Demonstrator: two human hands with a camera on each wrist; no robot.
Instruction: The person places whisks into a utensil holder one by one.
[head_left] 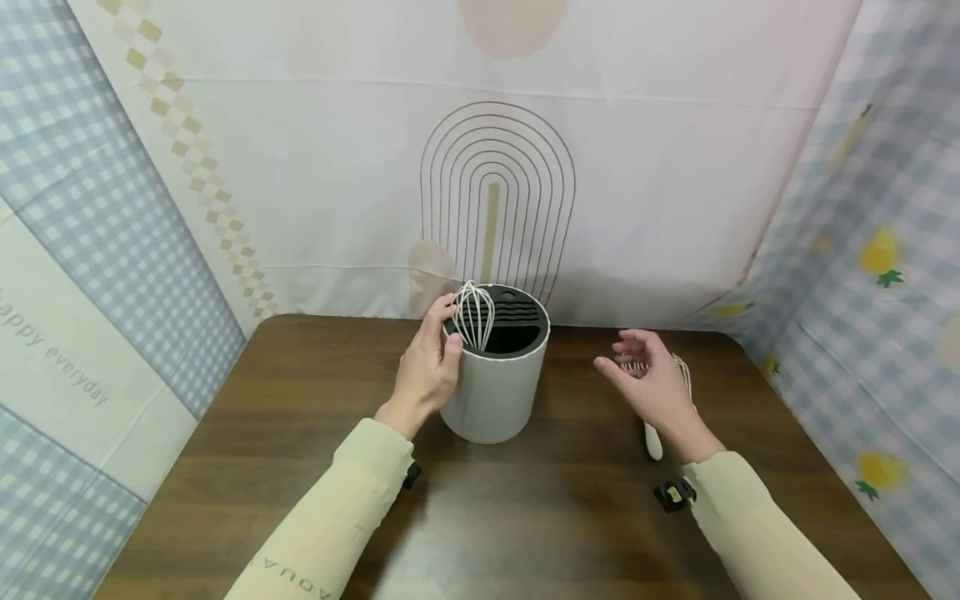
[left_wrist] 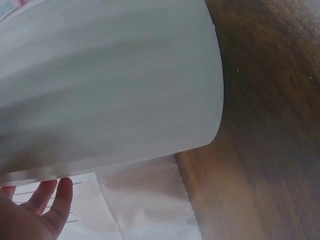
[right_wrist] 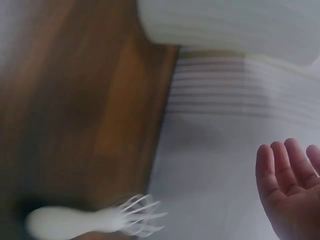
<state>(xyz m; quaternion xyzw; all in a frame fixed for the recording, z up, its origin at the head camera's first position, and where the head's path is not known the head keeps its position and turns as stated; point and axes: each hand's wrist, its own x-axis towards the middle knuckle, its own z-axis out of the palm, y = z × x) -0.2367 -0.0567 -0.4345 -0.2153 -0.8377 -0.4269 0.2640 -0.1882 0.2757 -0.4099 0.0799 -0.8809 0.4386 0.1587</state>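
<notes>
A light grey utensil holder [head_left: 491,400] with a black divided top stands upright on the table. My left hand [head_left: 427,371] grips its left side, thumb in front and fingers near the rim; in the left wrist view, fingertips touch the wall. A wire whisk [head_left: 474,317] stands head up in the holder, beside those fingers, its handle hidden inside. To the right, my right hand [head_left: 652,383] is held with loosely bent fingers and nothing in it. Near it lies a white-handled utensil [right_wrist: 75,222] with thin wire prongs. Wire loops [head_left: 684,372] show behind the hand, partly hidden.
The brown wooden table [head_left: 480,517] ends at a pale printed cloth [head_left: 322,183] hanging behind the holder. Checked cloth [head_left: 847,275] hangs on the right, and more checked cloth [head_left: 97,167] on the left.
</notes>
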